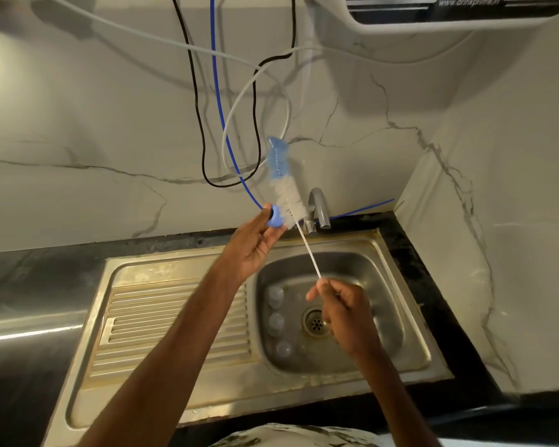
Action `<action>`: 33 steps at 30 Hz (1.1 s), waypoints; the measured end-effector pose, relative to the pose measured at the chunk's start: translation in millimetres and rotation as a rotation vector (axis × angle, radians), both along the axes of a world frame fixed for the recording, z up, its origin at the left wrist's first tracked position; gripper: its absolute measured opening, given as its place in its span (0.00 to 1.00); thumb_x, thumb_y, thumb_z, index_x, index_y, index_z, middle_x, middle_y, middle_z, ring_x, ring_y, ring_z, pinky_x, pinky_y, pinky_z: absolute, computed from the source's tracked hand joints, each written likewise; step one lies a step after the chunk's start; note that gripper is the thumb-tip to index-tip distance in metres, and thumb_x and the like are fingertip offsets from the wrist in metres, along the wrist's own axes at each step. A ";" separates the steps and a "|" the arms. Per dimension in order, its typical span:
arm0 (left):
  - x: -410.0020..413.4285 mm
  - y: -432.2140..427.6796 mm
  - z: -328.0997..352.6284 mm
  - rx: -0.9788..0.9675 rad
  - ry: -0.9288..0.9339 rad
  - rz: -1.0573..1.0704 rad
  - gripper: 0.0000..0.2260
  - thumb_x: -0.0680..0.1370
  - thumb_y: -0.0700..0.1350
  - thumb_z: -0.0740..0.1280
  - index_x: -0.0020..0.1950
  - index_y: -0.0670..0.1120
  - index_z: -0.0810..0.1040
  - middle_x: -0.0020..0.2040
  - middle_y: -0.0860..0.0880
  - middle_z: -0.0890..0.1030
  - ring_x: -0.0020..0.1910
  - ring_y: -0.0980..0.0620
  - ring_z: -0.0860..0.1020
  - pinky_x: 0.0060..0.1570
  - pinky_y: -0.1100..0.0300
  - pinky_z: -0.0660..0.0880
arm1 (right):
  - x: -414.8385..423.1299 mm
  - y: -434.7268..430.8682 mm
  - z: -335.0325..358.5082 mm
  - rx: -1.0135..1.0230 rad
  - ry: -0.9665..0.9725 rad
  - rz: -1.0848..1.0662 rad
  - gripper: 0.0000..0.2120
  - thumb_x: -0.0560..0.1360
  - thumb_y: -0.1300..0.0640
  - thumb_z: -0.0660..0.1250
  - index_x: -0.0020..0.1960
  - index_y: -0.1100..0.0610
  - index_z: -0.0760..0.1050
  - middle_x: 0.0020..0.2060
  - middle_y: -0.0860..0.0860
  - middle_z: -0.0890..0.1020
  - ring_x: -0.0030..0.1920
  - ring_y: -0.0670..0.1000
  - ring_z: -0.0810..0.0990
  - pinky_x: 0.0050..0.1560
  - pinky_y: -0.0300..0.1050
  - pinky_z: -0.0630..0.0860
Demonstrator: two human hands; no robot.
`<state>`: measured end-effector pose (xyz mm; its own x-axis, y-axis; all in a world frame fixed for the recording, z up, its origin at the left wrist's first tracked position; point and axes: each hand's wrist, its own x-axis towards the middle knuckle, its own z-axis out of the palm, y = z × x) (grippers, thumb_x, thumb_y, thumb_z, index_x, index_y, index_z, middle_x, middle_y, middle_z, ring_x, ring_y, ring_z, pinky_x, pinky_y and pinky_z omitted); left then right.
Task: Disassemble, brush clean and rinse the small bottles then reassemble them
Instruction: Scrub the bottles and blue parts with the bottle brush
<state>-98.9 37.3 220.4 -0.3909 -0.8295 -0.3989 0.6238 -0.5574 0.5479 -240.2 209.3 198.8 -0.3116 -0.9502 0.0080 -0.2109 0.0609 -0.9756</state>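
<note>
My left hand is raised above the sink and pinches a small blue bottle cap between thumb and fingers. The white and blue bristles of a bottle brush lie against the cap. My right hand grips the lower end of the brush's thin white handle over the basin. Three small clear bottles stand in a row along the left side of the steel sink basin.
A chrome tap stands at the back of the sink, close behind the brush. A ribbed draining board lies left of the basin. Black, white and blue cables and hoses hang down the marble wall. A water purifier is mounted top right.
</note>
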 end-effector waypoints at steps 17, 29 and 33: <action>-22.6 5.7 3.3 0.046 -0.035 -0.055 0.18 0.78 0.45 0.72 0.66 0.40 0.78 0.55 0.42 0.85 0.47 0.50 0.85 0.49 0.59 0.82 | -4.7 -4.2 -3.1 -0.005 0.069 -0.077 0.17 0.85 0.56 0.60 0.40 0.54 0.81 0.20 0.46 0.65 0.22 0.46 0.63 0.26 0.39 0.61; -22.5 5.5 6.8 -0.074 -0.134 -0.099 0.17 0.79 0.47 0.71 0.65 0.40 0.77 0.58 0.41 0.85 0.54 0.47 0.85 0.54 0.57 0.82 | -7.5 6.7 0.9 0.022 -0.013 -0.068 0.17 0.85 0.56 0.59 0.41 0.59 0.80 0.20 0.48 0.64 0.20 0.45 0.61 0.22 0.37 0.59; -16.1 -6.8 9.4 -0.143 -0.188 -0.090 0.18 0.80 0.49 0.71 0.66 0.41 0.77 0.62 0.40 0.83 0.63 0.44 0.81 0.68 0.47 0.75 | -0.4 27.0 -6.5 0.011 0.012 -0.016 0.17 0.85 0.56 0.61 0.40 0.56 0.81 0.21 0.47 0.64 0.21 0.44 0.62 0.25 0.36 0.60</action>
